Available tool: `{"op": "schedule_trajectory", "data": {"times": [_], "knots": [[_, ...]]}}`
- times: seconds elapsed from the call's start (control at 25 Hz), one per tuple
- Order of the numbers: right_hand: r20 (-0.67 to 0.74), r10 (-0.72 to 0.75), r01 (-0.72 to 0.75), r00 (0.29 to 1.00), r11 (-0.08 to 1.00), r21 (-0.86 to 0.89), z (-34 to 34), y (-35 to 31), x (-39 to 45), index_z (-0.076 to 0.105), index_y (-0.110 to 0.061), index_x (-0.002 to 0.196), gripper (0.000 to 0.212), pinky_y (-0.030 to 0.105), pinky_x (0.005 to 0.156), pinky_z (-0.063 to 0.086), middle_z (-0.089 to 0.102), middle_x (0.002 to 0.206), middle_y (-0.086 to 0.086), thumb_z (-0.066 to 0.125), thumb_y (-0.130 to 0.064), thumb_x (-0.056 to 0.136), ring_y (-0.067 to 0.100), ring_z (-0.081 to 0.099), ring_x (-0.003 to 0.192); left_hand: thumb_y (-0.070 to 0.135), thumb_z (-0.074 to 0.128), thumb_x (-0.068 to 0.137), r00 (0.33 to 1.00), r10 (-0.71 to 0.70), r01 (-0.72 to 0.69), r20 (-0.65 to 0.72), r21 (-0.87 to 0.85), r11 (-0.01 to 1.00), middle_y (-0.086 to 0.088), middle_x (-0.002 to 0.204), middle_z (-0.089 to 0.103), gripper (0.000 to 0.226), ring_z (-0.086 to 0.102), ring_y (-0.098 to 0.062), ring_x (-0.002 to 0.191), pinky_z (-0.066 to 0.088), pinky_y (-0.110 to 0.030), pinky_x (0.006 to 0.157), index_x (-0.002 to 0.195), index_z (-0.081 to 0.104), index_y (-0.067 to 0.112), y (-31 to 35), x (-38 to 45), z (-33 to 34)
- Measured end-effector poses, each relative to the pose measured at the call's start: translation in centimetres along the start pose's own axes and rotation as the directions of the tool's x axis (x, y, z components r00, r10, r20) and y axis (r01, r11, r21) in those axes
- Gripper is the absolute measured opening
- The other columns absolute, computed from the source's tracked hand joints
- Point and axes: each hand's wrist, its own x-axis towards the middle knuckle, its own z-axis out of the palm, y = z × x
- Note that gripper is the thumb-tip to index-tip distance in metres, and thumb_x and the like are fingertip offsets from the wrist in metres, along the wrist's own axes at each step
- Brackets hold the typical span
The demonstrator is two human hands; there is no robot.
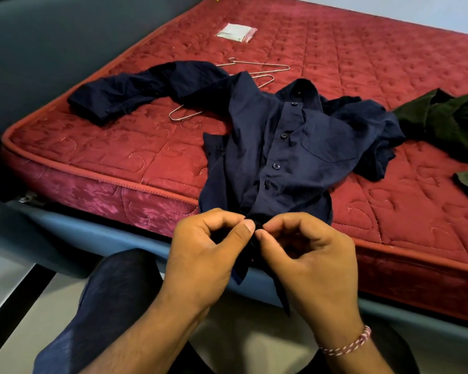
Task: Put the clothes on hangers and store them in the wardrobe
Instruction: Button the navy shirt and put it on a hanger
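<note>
Red mattress (92, 147) carries navy shirt (295, 147); your L hand (203, 255) & R hand (308, 260) both pinch its hem at 6 o'clock, hangers (257, 70) at 12.

I stand at the near edge of a bed (389, 314) whose red quilted mattress (119, 155) lies bare on a blue frame. A dark grey wall (38, 49) runs along its left edge, and pale floor tiles (9, 306) show below.

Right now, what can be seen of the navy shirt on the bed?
The navy shirt is dark woven cloth with a collar, chest pocket and dark front buttons, several fastened. It lies front-up on the red mattress, hem over the near edge, one sleeve stretched left across the metal hangers. The left hand and right hand pinch its lower placket.
</note>
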Motion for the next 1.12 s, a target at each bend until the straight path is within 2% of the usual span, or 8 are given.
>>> {"op": "schedule_trajectory", "data": {"times": [0.12,0.28,0.36,0.44,0.56,0.8,1.0,1.12], "knots": [[0.015,0.022,-0.023,1.0,0.999,0.044,-0.4,0.0,0.2,0.076,-0.02,0.08,0.017,0.028,0.061,0.059,0.075,0.073,-0.006,0.083,-0.004,0.081,0.012,0.071,0.062,0.027,0.073,0.083,1.0,0.028,-0.028,0.008,0.02,0.999,-0.007,0.078,0.074,0.014,0.073,-0.034,0.074,0.059,-0.061,0.069,0.085,0.079,0.014,0.3,-0.1,0.0],[0.009,-0.312,0.297,0.95,0.893,-0.338,-0.7,0.0,0.5,0.074,-0.02,0.079,0.007,0.019,0.067,0.051,0.07,0.076,-0.012,0.078,-0.015,0.08,0.004,0.066,0.071,0.028,0.072,0.083,0.998,-0.039,0.041,0.044,-0.035,0.999,-0.011,0.077,0.074,0.017,0.071,-0.034,0.069,0.06,-0.052,0.066,0.085,0.078,0.013,0.0,-0.2,0.2],[-0.003,-0.311,0.294,0.95,0.902,-0.317,-0.7,0.0,0.4,0.073,-0.018,0.078,0.007,0.017,0.067,0.049,0.069,0.074,-0.01,0.077,-0.013,0.08,0.004,0.065,0.069,0.026,0.07,0.084,0.994,-0.057,0.065,0.088,-0.092,0.994,-0.012,0.075,0.074,0.017,0.069,-0.025,0.068,0.058,-0.04,0.063,0.086,0.078,0.011,0.2,-0.2,0.3],[0.033,0.001,-0.002,0.999,0.999,0.036,-0.9,-0.6,0.8,0.073,-0.014,0.074,0.013,0.02,0.06,0.053,0.07,0.068,-0.001,0.078,-0.003,0.081,0.008,0.067,0.062,0.021,0.069,0.09,0.986,-0.04,0.06,0.16,-0.124,0.991,-0.006,0.072,0.072,0.015,0.066,-0.015,0.065,0.054,-0.028,0.062,0.086,0.077,0.009,0.5,0.0,0.3],[0.377,0.422,-0.563,0.825,0.677,0.474,-1.3,-1.0,1.6,0.071,-0.012,0.068,0.014,0.023,0.046,0.052,0.063,0.063,0.012,0.074,-0.002,0.077,0.019,0.066,0.052,0.012,0.067,0.097,0.967,-0.011,0.042,0.256,-0.119,0.992,0.008,0.065,0.067,0.013,0.057,0.001,0.059,0.044,-0.013,0.058,0.087,0.074,0.006,0.6,0.3,0.0],[0.554,0.499,-0.742,0.666,0.372,0.557,-1.4,-0.7,1.7,0.065,-0.015,0.07,0.011,0.022,0.043,0.054,0.063,0.066,0.011,0.073,-0.008,0.071,0.018,0.068,0.053,0.022,0.068,0.088,0.954,-0.022,0.061,0.299,-0.122,0.991,0.005,0.069,0.067,0.014,0.055,0.001,0.06,0.042,-0.012,0.059,0.086,0.073,0.008,0.3,1.2,-0.3],[0.399,0.449,-0.601,0.799,0.581,0.55,-1.1,-0.2,1.3,0.066,-0.012,0.078,0.012,0.025,0.047,0.055,0.063,0.068,0.014,0.076,-0.011,0.073,0.023,0.068,0.055,0.018,0.077,0.086,0.968,-0.066,0.075,0.24,-0.029,0.997,0.006,0.071,0.071,0.008,0.059,-0.001,0.063,0.046,-0.014,0.059,0.087,0.075,0.01,0.3,1.1,-0.8],[0.102,0.292,-0.306,0.951,0.832,0.462,-2.5,-0.4,2.9,0.066,-0.006,0.086,0.011,0.025,0.052,0.054,0.067,0.069,0.011,0.075,-0.01,0.081,0.022,0.068,0.059,0.016,0.074,0.089,0.996,0.085,-0.086,-0.028,-0.049,0.995,-0.002,0.079,0.074,0.011,0.06,-0.009,0.064,0.046,-0.017,0.057,0.1,0.075,0.016,1.8,4.8,-2.3]]}}
